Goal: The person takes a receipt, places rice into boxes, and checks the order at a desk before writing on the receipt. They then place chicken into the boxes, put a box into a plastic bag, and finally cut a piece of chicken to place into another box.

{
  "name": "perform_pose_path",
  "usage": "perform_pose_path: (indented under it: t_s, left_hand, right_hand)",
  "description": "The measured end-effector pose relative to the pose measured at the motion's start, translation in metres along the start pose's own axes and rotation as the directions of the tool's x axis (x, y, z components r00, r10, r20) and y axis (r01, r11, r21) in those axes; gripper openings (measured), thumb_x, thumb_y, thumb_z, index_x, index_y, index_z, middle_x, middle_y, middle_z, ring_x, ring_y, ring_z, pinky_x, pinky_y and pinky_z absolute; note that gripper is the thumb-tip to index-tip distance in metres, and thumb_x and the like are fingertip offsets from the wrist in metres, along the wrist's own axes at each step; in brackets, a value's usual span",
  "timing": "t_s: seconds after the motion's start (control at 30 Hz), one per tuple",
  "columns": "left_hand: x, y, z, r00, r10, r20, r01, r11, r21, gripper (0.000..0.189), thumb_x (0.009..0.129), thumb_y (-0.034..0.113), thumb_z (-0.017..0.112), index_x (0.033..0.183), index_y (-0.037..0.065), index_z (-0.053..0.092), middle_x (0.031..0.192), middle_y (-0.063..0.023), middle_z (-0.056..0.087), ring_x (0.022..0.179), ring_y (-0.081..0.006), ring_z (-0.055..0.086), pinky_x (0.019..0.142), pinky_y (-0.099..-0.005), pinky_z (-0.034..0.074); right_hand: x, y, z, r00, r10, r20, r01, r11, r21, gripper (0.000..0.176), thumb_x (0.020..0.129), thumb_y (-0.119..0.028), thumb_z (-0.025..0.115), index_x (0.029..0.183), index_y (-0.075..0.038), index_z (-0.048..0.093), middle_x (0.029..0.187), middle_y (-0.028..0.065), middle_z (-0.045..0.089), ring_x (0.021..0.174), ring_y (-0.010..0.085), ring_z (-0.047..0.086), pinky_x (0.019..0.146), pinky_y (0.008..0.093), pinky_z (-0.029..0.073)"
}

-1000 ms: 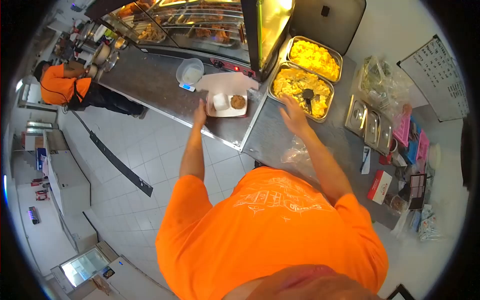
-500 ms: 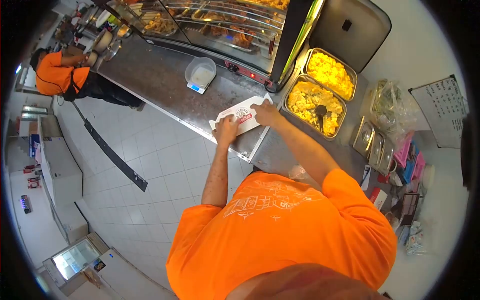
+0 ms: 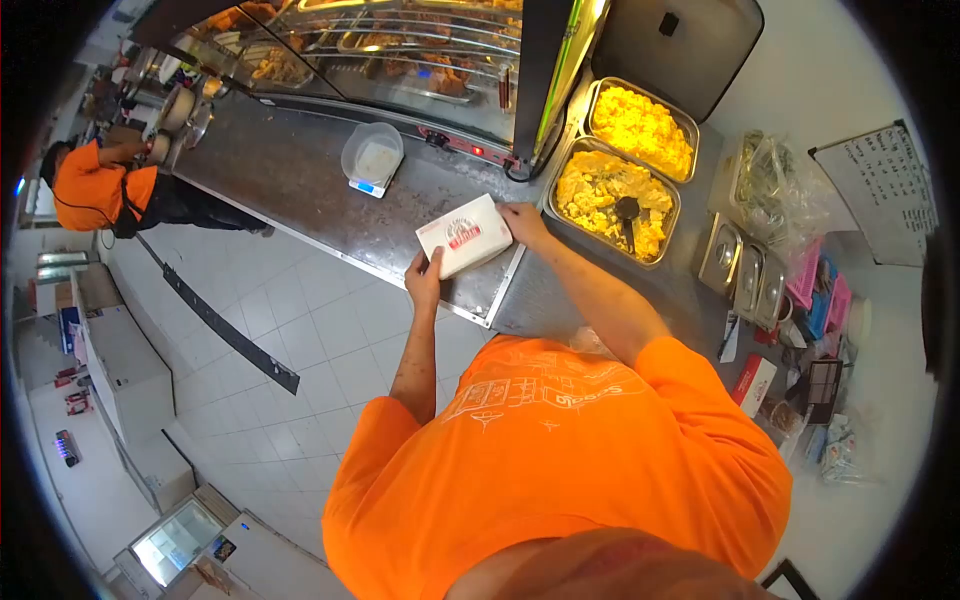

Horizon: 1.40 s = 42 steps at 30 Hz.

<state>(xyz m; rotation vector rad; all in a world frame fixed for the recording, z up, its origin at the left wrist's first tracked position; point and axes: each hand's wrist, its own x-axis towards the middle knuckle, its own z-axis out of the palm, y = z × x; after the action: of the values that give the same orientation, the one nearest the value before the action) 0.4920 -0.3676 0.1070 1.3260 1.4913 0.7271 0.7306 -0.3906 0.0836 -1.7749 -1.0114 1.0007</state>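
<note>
A white cardboard box (image 3: 464, 236) with red and grey print sits at the front edge of the dark counter (image 3: 290, 180), its lid down. My left hand (image 3: 424, 281) grips its left front corner, thumb against the side. At its right end, my right hand (image 3: 523, 224) holds the box with bent fingers. Behind it to the left is a clear plastic tub (image 3: 372, 153) on a small scale (image 3: 368, 187) with a lit display. To the right, a metal tray of yellow food (image 3: 600, 190) has a dark utensil (image 3: 628, 208) in it.
A glass display case (image 3: 400, 50) stands behind the counter. Another yellow food tray (image 3: 640, 125) is at the back right, near lidded metal containers (image 3: 745, 270) and a plastic bag (image 3: 800, 200). A co-worker (image 3: 100, 190) in orange stands far left.
The box lid, pressed by both hands earlier, now lies flat and the box looks fully shaped. My hands have moved to its two ends. The whole view has shifted slightly.
</note>
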Motion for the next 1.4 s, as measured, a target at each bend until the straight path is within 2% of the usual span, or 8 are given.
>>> perform_pose_path:
  t_s: [0.4,0.5,0.9,1.0,1.1,1.27,1.37,1.4]
  left_hand:
    - [0.007,0.009,-0.023,0.955,-0.242,0.172,0.272,0.946,-0.177,0.073,0.086,0.058,0.052,0.123,-0.005,0.054,0.116,-0.0194,0.057,0.113,-0.0303,0.051,0.087,-0.0455,0.043]
    - [0.009,0.006,-0.017,0.977,-0.205,0.055,0.212,0.937,-0.276,0.055,0.088,0.048,0.056,0.099,-0.004,0.068,0.085,-0.0102,0.064,0.081,-0.0165,0.057,0.063,-0.0247,0.045]
    - [0.038,-0.053,-0.013,0.994,0.038,0.100,-0.084,0.857,0.508,0.056,0.082,0.031,0.062,0.134,0.015,0.048,0.136,-0.0188,0.040,0.126,-0.0402,0.036,0.098,-0.0462,0.038]
    - [0.031,0.040,-0.023,0.892,0.253,0.374,-0.451,0.547,0.705,0.076,0.069,0.033,0.074,0.137,0.020,0.042,0.141,-0.0195,0.033,0.127,-0.0412,0.034,0.100,-0.0502,0.035]
    - [0.031,0.044,-0.015,0.616,0.184,0.766,-0.728,0.503,0.466,0.088,0.057,0.033,0.082,0.136,0.019,0.044,0.140,-0.0206,0.033,0.129,-0.0408,0.031,0.101,-0.0534,0.031]
    - [0.037,0.020,-0.009,0.366,0.495,0.788,-0.910,0.368,0.192,0.066,0.073,0.023,0.069,0.135,0.016,0.047,0.140,-0.0239,0.035,0.132,-0.0416,0.028,0.106,-0.0526,0.022]
    - [0.035,0.017,-0.012,0.275,0.346,0.897,-0.953,0.217,0.209,0.067,0.079,0.024,0.061,0.142,0.018,0.036,0.149,-0.0235,0.020,0.136,-0.0433,0.018,0.110,-0.0553,0.015]
    - [0.031,0.017,-0.013,0.291,0.285,0.913,-0.956,0.105,0.272,0.070,0.080,0.028,0.060,0.144,0.020,0.032,0.151,-0.0228,0.015,0.136,-0.0453,0.016,0.110,-0.0563,0.015]
  right_hand:
    - [0.004,-0.008,-0.006,0.998,0.051,0.034,-0.048,0.995,-0.084,0.039,0.086,-0.035,0.056,0.100,0.000,0.067,0.091,0.0153,0.068,0.083,0.0222,0.065,0.078,0.0306,0.048]
    - [0.001,-0.005,-0.007,0.997,0.079,0.025,-0.079,0.997,0.020,0.039,0.087,-0.033,0.056,0.104,0.001,0.065,0.094,0.0133,0.068,0.086,0.0191,0.064,0.079,0.0289,0.048]
    - [-0.018,0.010,-0.005,0.991,-0.048,-0.122,0.018,0.973,-0.231,0.053,0.075,-0.021,0.071,0.123,-0.009,0.055,0.127,0.0166,0.053,0.120,0.0301,0.049,0.091,0.0344,0.046]
    - [-0.019,-0.015,-0.029,0.777,-0.421,0.469,0.615,0.668,-0.419,0.062,0.070,-0.020,0.075,0.127,-0.012,0.052,0.139,0.0141,0.041,0.130,0.0300,0.037,0.099,0.0354,0.042]
    - [-0.022,-0.010,-0.033,0.680,-0.409,0.608,0.728,0.471,-0.498,0.055,0.072,-0.025,0.072,0.122,-0.012,0.055,0.136,0.0124,0.045,0.129,0.0282,0.039,0.101,0.0355,0.040]
    - [-0.027,0.000,-0.024,0.615,-0.375,0.694,0.788,0.263,-0.557,0.033,0.085,-0.019,0.050,0.113,-0.007,0.061,0.121,0.0087,0.059,0.117,0.0252,0.053,0.100,0.0349,0.043]
    - [-0.048,0.020,-0.020,0.540,-0.721,0.435,0.794,0.265,-0.546,0.026,0.084,-0.019,0.051,0.106,-0.010,0.063,0.106,0.0083,0.064,0.104,0.0286,0.058,0.089,0.0381,0.048]
    - [-0.057,0.015,-0.022,0.693,-0.518,0.501,0.716,0.417,-0.560,0.034,0.084,-0.023,0.052,0.115,-0.012,0.060,0.117,0.0067,0.060,0.116,0.0291,0.052,0.096,0.0397,0.044]
